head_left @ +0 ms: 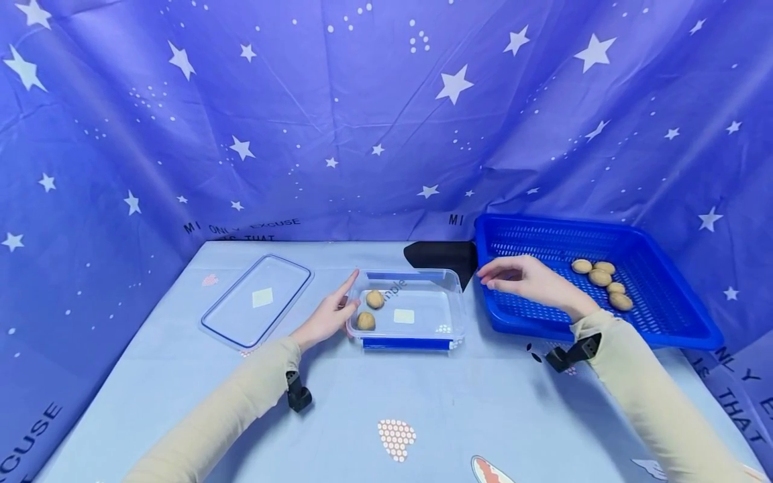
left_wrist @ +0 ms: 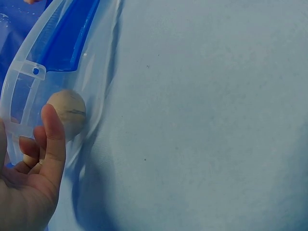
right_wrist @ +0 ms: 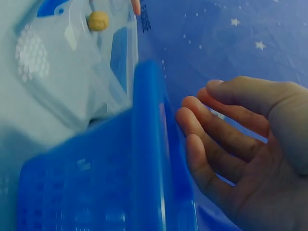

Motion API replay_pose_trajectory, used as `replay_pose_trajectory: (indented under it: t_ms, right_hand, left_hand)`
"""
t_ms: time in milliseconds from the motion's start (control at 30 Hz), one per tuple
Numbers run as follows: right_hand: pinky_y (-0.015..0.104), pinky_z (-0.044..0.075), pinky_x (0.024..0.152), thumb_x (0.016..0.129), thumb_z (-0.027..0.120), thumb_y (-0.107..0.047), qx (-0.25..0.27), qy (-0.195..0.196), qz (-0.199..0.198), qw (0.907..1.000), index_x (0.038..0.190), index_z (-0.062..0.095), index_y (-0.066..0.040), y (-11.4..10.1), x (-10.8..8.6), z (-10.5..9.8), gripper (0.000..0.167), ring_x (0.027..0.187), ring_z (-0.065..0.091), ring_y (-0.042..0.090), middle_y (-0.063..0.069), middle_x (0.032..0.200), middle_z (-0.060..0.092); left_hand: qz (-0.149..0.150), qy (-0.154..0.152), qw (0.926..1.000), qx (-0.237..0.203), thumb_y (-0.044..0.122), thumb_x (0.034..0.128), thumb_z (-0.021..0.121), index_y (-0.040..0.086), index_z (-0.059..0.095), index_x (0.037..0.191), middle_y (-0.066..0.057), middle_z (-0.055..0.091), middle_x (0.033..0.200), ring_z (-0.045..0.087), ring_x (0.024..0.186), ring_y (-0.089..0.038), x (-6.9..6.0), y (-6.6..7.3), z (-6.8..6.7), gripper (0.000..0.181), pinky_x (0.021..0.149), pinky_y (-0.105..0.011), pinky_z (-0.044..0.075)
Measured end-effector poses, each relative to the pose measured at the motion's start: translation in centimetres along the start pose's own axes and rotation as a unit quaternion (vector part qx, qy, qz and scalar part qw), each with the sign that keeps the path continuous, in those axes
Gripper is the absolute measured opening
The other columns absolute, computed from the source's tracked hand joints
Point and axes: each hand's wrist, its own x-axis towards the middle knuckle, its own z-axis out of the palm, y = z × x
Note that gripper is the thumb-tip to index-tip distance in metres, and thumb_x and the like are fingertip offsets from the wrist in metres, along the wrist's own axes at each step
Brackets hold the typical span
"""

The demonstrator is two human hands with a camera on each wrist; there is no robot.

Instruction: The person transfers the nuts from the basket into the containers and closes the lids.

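Note:
A clear plastic food container [head_left: 423, 295] with blue clips stands mid-table. Two walnuts lie at its left end, one farther back [head_left: 375, 299] and one nearer [head_left: 366, 320]. My left hand [head_left: 326, 316] touches the container's left end, index finger extended along it; in the left wrist view, the fingers [left_wrist: 54, 139] lie against the clear wall beside a walnut [left_wrist: 68, 113]. Over the left rim of a blue basket [head_left: 531, 322] hovers my right hand [head_left: 525, 278], its fingers loosely bent with nothing between them. Several walnuts [head_left: 600, 277] rest inside the basket.
A clear lid with a blue seal [head_left: 256, 302] lies flat to the left of the container. Behind the container, a black patch [head_left: 441, 258] shows at the table's back edge. A blue starry curtain [head_left: 386, 121] closes off the back and sides.

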Motion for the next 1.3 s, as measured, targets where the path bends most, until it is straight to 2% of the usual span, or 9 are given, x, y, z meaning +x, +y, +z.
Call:
replay_pose_trajectory:
  t_ms: [267, 533, 733, 867, 1067, 1167, 1267, 1300]
  right_hand:
    - [0.034, 0.055, 0.084, 0.096, 0.063, -0.017, -0.006, 0.013, 0.046, 0.9988, 0.117, 0.065, -0.002, 2.2, -1.2, -1.7, 0.026, 0.098, 0.065, 0.027, 0.015, 0.108, 0.067]
    - [0.031, 0.056, 0.080, 0.096, 0.060, -0.007, -0.012, 0.023, 0.071, 0.9971, 0.120, 0.060, 0.007, 4.5, -3.2, -3.4, 0.028, 0.090, 0.065, 0.012, 0.018, 0.106, 0.067]
    - [0.031, 0.056, 0.077, 0.096, 0.059, -0.007, -0.024, 0.026, 0.102, 0.9942, 0.121, 0.058, 0.009, 6.0, -4.3, -4.6, 0.030, 0.090, 0.065, 0.017, 0.019, 0.106, 0.067]
    - [0.031, 0.056, 0.076, 0.095, 0.057, -0.003, -0.014, 0.025, 0.098, 0.9948, 0.122, 0.055, 0.014, 6.8, -4.8, -5.2, 0.031, 0.088, 0.066, 0.017, 0.025, 0.106, 0.065]
    - [0.032, 0.055, 0.074, 0.095, 0.059, -0.007, -0.065, 0.033, 0.118, 0.9903, 0.120, 0.057, 0.013, 8.4, -5.8, -5.9, 0.031, 0.087, 0.063, 0.017, 0.018, 0.104, 0.059]
    - [0.031, 0.055, 0.072, 0.095, 0.060, -0.008, -0.098, 0.036, 0.125, 0.9867, 0.119, 0.059, 0.013, 9.2, -6.3, -6.3, 0.032, 0.086, 0.063, 0.017, 0.018, 0.103, 0.062]
    - [0.033, 0.054, 0.072, 0.095, 0.061, -0.012, -0.127, 0.041, 0.139, 0.9812, 0.119, 0.060, 0.012, 9.9, -6.8, -6.6, 0.034, 0.089, 0.063, 0.023, 0.022, 0.105, 0.065]
    - [0.037, 0.053, 0.073, 0.095, 0.061, -0.012, -0.133, 0.041, 0.144, 0.9798, 0.118, 0.060, 0.012, 10.2, -7.0, -6.7, 0.034, 0.092, 0.062, 0.027, 0.024, 0.108, 0.064]
  left_hand:
    - [0.005, -0.002, 0.9999, -0.013, 0.009, 0.1012, 0.049, 0.015, 0.011, 0.157, -0.020, 0.057, 0.075, 0.057, 0.053, -0.021, -0.3, 0.0, -0.1, 0.067, 0.054, -0.037, 0.056]
    - [-0.002, 0.001, 0.9999, -0.010, 0.010, 0.1012, 0.049, 0.017, 0.012, 0.157, -0.019, 0.059, 0.077, 0.056, 0.054, -0.020, -0.4, 0.0, 0.0, 0.067, 0.055, -0.037, 0.056]
    - [0.000, 0.000, 1.0000, -0.009, 0.011, 0.1014, 0.049, 0.016, 0.011, 0.157, -0.020, 0.058, 0.076, 0.056, 0.053, -0.019, -0.4, 0.2, -0.1, 0.067, 0.055, -0.036, 0.055]
    - [0.001, 0.000, 0.9999, -0.011, 0.010, 0.1013, 0.049, 0.015, 0.011, 0.156, -0.019, 0.058, 0.076, 0.056, 0.053, -0.018, -0.3, 0.1, -0.1, 0.067, 0.055, -0.037, 0.056]
    - [0.003, -0.005, 0.9999, -0.015, 0.010, 0.1015, 0.049, 0.016, 0.011, 0.157, -0.017, 0.059, 0.076, 0.057, 0.053, -0.020, -0.1, 0.0, -0.1, 0.067, 0.056, -0.038, 0.056]
    - [0.004, -0.007, 0.9998, -0.019, 0.010, 0.1015, 0.049, 0.017, 0.011, 0.157, -0.016, 0.059, 0.076, 0.057, 0.053, -0.021, -0.1, 0.0, -0.1, 0.068, 0.056, -0.038, 0.056]
    - [0.003, -0.009, 0.9996, -0.027, 0.010, 0.1016, 0.049, 0.019, 0.010, 0.157, -0.017, 0.059, 0.076, 0.058, 0.054, -0.024, -0.1, 0.0, 0.0, 0.068, 0.056, -0.039, 0.056]
    - [0.002, -0.010, 0.9995, -0.029, 0.010, 0.1016, 0.049, 0.019, 0.010, 0.157, -0.019, 0.059, 0.077, 0.058, 0.054, -0.026, 0.0, -0.1, 0.0, 0.068, 0.056, -0.040, 0.056]
